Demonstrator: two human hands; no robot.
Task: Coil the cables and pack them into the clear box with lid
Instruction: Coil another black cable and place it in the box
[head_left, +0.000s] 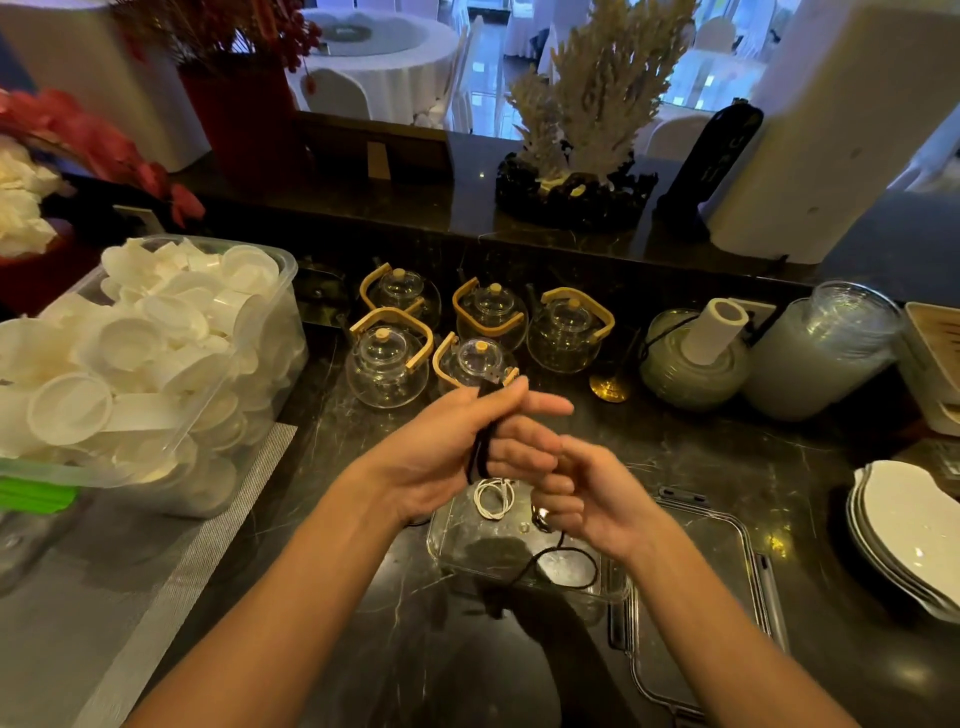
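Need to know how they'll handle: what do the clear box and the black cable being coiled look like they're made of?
Clear box: likely hard glossy plastic; the marbled counter shows through its walls. Black cable: seemingly matte rubbery or braided sheath, bending limply between the left hand and right hand; blur leaves it open.

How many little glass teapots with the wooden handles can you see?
5. Three stand in a back row: teapot one, teapot two, teapot three. Two sit in front: teapot four, teapot five, partly behind the left hand.
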